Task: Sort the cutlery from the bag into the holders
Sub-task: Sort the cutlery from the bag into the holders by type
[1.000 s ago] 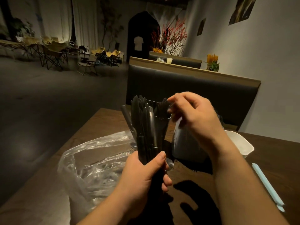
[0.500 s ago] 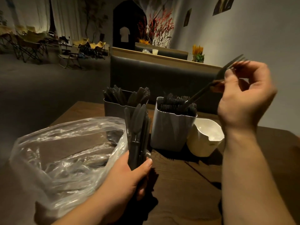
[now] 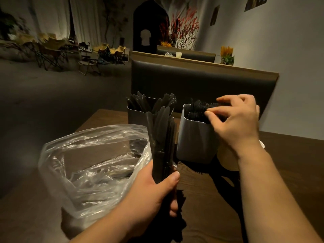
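My left hand (image 3: 150, 188) grips a bundle of black plastic knives (image 3: 161, 134) by the handles, blades up, beside the clear plastic bag (image 3: 91, 163). More dark cutlery lies in the bag. My right hand (image 3: 235, 120) hovers over the grey holder (image 3: 194, 142) packed with black forks. Its thumb and forefinger pinch the head of one black fork (image 3: 213, 104) at the holder's top. A second grey holder (image 3: 135, 114) behind the bundle carries knives and spoons.
A pale cup-like holder (image 3: 228, 160) stands right of the fork holder, mostly hidden by my right wrist. All of this sits on a dark wooden table (image 3: 289, 163). A black padded bench back (image 3: 192, 81) rises just behind the holders.
My right hand drew a fork out of the bundle, swung it up to the right, then lowered it into the fork holder. My left hand kept holding the knives.
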Motion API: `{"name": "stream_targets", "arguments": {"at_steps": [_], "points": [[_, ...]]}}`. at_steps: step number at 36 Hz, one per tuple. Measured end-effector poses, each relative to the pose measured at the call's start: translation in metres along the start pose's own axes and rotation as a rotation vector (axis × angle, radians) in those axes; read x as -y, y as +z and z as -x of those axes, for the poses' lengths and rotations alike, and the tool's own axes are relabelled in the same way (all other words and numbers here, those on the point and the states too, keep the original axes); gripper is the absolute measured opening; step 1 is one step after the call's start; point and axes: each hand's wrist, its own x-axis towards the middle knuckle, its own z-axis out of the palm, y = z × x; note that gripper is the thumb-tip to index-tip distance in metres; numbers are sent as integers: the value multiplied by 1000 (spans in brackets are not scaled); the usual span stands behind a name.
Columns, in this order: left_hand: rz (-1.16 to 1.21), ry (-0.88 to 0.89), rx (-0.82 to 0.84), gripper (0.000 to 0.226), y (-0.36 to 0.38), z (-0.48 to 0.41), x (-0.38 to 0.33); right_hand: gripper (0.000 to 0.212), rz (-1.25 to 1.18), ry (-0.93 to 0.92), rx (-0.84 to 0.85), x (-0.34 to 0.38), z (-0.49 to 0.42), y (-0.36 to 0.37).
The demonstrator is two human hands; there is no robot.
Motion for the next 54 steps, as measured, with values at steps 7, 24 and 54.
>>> {"name": "stream_targets", "arguments": {"at_steps": [7,24,54], "points": [[-229,204,-117,13,0,-3,1,33,-224,18,31,43,-9,-20],[-265,186,-146,21,-5,-7,6,13,-1056,355,364,96,3,-13],[206,2,-112,23,-6,-6,-5,26,-678,111,-425,82,-24,39]]}}
